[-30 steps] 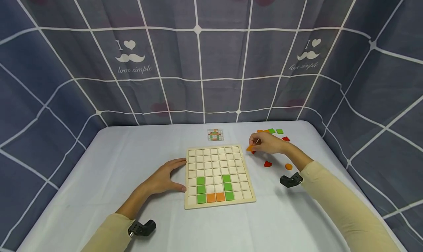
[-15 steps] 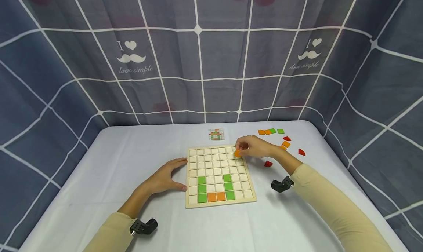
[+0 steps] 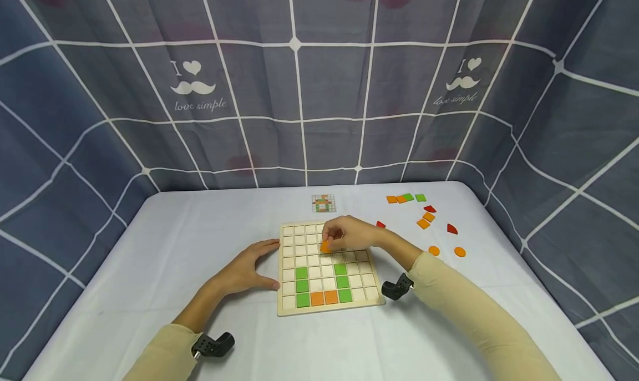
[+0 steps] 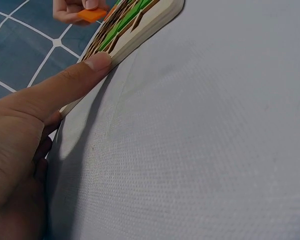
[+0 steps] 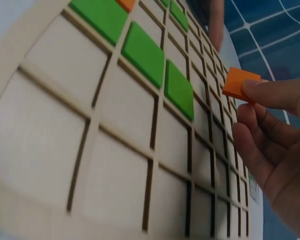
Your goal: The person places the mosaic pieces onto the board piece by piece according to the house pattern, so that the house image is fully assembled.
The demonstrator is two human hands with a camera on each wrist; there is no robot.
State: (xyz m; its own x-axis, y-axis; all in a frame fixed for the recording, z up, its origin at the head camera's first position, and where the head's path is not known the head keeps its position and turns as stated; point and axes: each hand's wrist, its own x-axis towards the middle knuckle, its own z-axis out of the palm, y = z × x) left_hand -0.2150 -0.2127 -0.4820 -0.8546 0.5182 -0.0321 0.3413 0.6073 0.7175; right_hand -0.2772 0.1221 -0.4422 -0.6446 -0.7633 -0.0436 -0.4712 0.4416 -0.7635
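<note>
One orange square [image 3: 325, 248] is pinched by the thumb and fingers of the right hand [image 3: 349, 234], up over the wooden board [image 3: 328, 284]. The left hand [image 3: 247, 270] is spread wide and touches the board's left side. Six green squares [image 3: 302, 286] sit in its boxes, on the white counter [image 3: 175, 248].

L forearm [image 3: 199, 303] is pointing fwd & inward; L hand [image 3: 248, 267] is lying low, fingers [image 3: 265, 246] approx. straight, L thumb [image 4: 75, 80] spreading apart. R forearm [image 3: 399, 249] is angling inward; R hand [image 3: 351, 233] is pinching, R thumb [image 5: 277, 94] opposing bent R fingers [image 5: 257, 150].
</note>
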